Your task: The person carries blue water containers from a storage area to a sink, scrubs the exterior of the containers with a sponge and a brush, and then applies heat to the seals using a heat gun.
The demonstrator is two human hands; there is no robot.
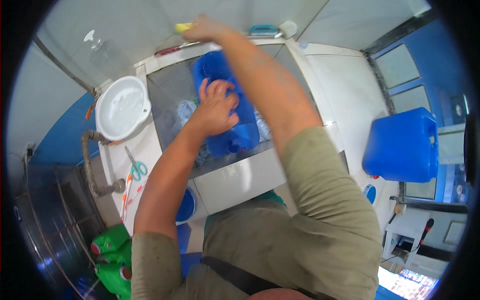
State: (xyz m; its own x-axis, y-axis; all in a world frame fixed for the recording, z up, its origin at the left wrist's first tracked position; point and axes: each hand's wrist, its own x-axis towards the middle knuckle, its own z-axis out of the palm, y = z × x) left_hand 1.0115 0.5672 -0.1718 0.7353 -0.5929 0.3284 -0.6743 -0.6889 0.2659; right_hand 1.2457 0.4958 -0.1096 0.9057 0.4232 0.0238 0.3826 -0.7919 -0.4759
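Note:
A blue plastic tub (245, 129) stands in a grey sink basin (168, 84) before me. My left hand (217, 107) is over the tub with its fingers apart and curled; whether it touches the tub is hard to tell. Beyond the tub, at the back ledge, my right hand (204, 30) is closed on a yellow sponge (183, 28), whose far part sticks out past the fingers. Wet light-blue cloth (186, 111) lies in the basin left of the tub, and more cloth (263, 125) shows on its right.
Left of the basin are a white plastic basin (123, 108), scissors (138, 170) and a pipe (88, 165). A teal-handled brush (263, 30) and a red-handled tool (167, 51) lie along the back ledge. A blue jerrycan (399, 144) stands right; green jugs (114, 277) are lower left.

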